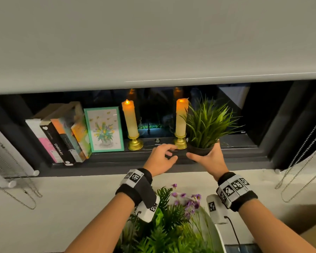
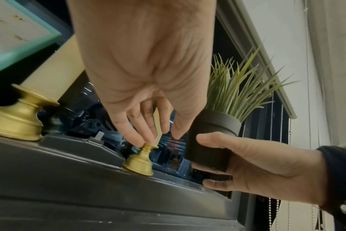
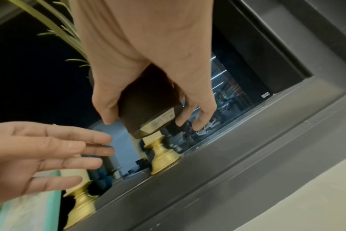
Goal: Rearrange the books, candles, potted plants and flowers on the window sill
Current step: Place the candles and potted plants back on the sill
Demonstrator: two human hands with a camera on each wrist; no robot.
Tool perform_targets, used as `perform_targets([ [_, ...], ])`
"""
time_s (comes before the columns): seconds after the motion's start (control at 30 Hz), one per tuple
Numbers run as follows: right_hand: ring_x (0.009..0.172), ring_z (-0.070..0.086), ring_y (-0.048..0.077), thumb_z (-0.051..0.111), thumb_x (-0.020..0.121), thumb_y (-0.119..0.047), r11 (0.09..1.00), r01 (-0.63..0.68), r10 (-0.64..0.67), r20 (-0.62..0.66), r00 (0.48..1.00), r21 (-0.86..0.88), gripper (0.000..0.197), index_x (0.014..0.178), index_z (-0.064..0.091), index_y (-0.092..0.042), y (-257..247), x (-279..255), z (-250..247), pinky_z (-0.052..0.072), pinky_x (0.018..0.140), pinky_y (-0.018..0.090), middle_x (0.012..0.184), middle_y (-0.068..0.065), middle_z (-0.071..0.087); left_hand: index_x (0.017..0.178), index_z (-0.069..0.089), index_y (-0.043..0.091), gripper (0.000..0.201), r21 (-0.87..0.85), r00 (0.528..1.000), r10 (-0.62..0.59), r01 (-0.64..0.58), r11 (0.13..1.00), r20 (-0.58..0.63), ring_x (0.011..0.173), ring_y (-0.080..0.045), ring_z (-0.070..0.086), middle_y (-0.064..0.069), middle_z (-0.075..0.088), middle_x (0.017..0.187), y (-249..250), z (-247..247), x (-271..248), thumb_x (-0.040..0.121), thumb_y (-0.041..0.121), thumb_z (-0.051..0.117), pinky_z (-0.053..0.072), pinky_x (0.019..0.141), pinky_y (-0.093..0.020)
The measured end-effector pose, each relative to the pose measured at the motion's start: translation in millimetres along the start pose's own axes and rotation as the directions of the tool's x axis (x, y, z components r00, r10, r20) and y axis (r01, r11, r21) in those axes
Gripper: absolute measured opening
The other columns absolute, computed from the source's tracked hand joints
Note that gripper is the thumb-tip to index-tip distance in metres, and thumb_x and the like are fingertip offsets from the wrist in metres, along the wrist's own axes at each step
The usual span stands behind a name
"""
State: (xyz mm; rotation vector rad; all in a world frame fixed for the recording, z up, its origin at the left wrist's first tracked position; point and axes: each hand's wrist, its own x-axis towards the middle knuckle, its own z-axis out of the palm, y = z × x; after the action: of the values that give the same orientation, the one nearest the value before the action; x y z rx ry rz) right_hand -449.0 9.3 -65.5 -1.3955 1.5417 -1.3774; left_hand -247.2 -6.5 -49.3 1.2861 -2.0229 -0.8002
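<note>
Potted plant (image 1: 206,125) is sitting in the right hand (image 1: 211,159), dark pot clear of the window sill (image 1: 244,154), just right of the right candle (image 1: 181,119) and its gold holder (image 2: 139,161). Pot axis is reading upright in the head view, grass blades fanning over the candle's side. Thumb and fingers are wrapping the lower pot wall; the right wrist view is showing the labelled base off the sill with the holder just beyond it.

Left hand (image 1: 161,157) is hovering empty, fingers loosely spread, in front of the gap between the two candles, tips near that same holder; contact can't be told. Left candle (image 1: 130,118) is standing well apart, next to the framed flower picture (image 1: 104,128) and the leaning books (image 1: 62,136).

Key relation, as a judgement: open sill is lying right of the pot, candle close on its left, so any set-down is probably needing lateral clearance from the candle. Right hand owns the move; left is nearer the candle to steady or shift it.
</note>
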Motion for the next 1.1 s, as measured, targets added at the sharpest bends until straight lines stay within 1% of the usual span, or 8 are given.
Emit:
perform_targets([
  [0.07, 0.107, 0.061, 0.009, 0.094, 0.048, -0.029, 1.0, 0.017, -0.017, 0.012, 1.0, -0.02, 0.091, 0.123, 0.044, -0.018, 2.3, 6.3, -6.5, 0.05, 0.092, 0.029, 0.113, -0.006, 0.064, 0.128, 0.058, 0.017, 0.039, -0.009, 1.0, -0.016, 0.016, 1.0, -0.004, 0.104, -0.009, 0.06, -0.002, 0.059, 0.127, 1.6, 5.0, 9.8, 0.089, 0.019, 0.063, 0.054, 0.079, -0.021],
  [0.23, 0.107, 0.063, 0.009, 0.091, 0.047, -0.045, 0.997, 0.057, -0.045, 0.215, 0.976, -0.053, 0.086, 0.12, 0.057, -0.014, 12.3, 3.6, -3.4, 0.053, 0.093, 0.034, 0.114, -0.002, 0.067, 0.13, 0.052, 0.018, 0.056, -0.106, 0.996, -0.04, 0.049, 0.993, 0.084, 0.105, -0.014, 0.061, 0.0, 0.059, 0.123, 3.3, 19.4, 18.0, 0.079, 0.023, 0.074, 0.056, 0.083, -0.033],
  [0.33, 0.112, 0.061, 0.01, 0.094, 0.048, -0.037, 0.997, 0.07, -0.065, 0.265, 0.962, -0.01, 0.086, 0.122, 0.055, -0.013, 20.3, -1.5, 12.2, 0.05, 0.094, 0.028, 0.118, 0.001, 0.065, 0.127, 0.049, 0.026, 0.074, -0.16, 0.987, -0.094, 0.114, 0.98, 0.13, 0.105, -0.008, 0.062, 0.005, 0.064, 0.115, -8.1, 24.2, 8.1, 0.063, 0.042, 0.082, 0.054, 0.088, -0.032],
  [0.5, 0.103, 0.066, 0.01, 0.091, 0.052, -0.041, 0.997, 0.052, -0.024, 0.446, 0.894, -0.051, 0.074, 0.115, 0.059, -0.018, 28.9, -16.2, 58.4, 0.055, 0.09, 0.041, 0.11, -0.003, 0.07, 0.115, 0.053, 0.026, 0.07, -0.129, 0.975, -0.211, 0.2, 0.971, -0.073, 0.102, -0.002, 0.059, 0.018, 0.061, 0.104, -31.1, 10.5, -22.9, 0.057, 0.04, 0.089, 0.047, 0.09, -0.021],
  [0.63, 0.106, 0.061, 0.012, 0.086, 0.063, -0.028, 0.99, 0.096, -0.021, 0.567, 0.824, -0.102, 0.062, 0.114, 0.052, -0.022, 11.1, -29.4, 98.6, 0.05, 0.095, 0.032, 0.118, 0.001, 0.063, 0.111, 0.055, 0.029, 0.072, -0.071, 0.946, -0.266, 0.257, 0.964, -0.185, 0.101, -0.006, 0.063, 0.014, 0.067, 0.105, -67.9, -24.0, -52.3, 0.049, 0.052, 0.084, 0.052, 0.088, -0.029],
  [0.77, 0.115, 0.053, 0.015, 0.079, 0.075, -0.021, 0.967, 0.162, 0.002, 0.639, 0.77, -0.198, 0.072, 0.136, 0.04, -0.021, 4.0, -36.3, 118.4, 0.046, 0.092, 0.025, 0.131, 0.001, 0.05, 0.109, 0.06, 0.022, 0.082, -0.019, 0.88, -0.359, 0.372, 0.928, -0.311, 0.101, -0.01, 0.065, 0.008, 0.07, 0.105, -112.1, -66.1, -78.8, 0.04, 0.06, 0.079, 0.054, 0.087, -0.032],
  [0.9, 0.104, 0.057, 0.017, 0.075, 0.079, -0.02, 0.965, 0.126, 0.058, 0.652, 0.756, -0.231, 0.056, 0.128, 0.049, -0.022, 4.3, -49.0, 121.8, 0.049, 0.078, 0.021, 0.123, 0.003, 0.054, 0.111, 0.06, 0.019, 0.077, -0.003, 0.808, -0.42, 0.46, 0.888, -0.414, 0.103, -0.014, 0.065, 0.003, 0.07, 0.109, -144.6, -93.2, -96.8, 0.046, 0.048, 0.087, 0.051, 0.086, -0.026],
  [1.1, 0.095, 0.058, 0.013, 0.073, 0.081, -0.018, 0.929, 0.27, 0.004, 0.738, 0.674, -0.252, 0.032, 0.111, 0.062, -0.02, -3.9, -79.3, 118.8, 0.043, 0.068, 0.005, 0.113, -0.001, 0.061, 0.114, 0.06, 0.014, 0.07, -0.045, 0.75, -0.452, 0.494, 0.868, -0.483, 0.105, -0.02, 0.064, -0.003, 0.069, 0.111, -171.9, -94.5, -106.1, 0.053, 0.032, 0.09, 0.049, 0.084, -0.026],
])
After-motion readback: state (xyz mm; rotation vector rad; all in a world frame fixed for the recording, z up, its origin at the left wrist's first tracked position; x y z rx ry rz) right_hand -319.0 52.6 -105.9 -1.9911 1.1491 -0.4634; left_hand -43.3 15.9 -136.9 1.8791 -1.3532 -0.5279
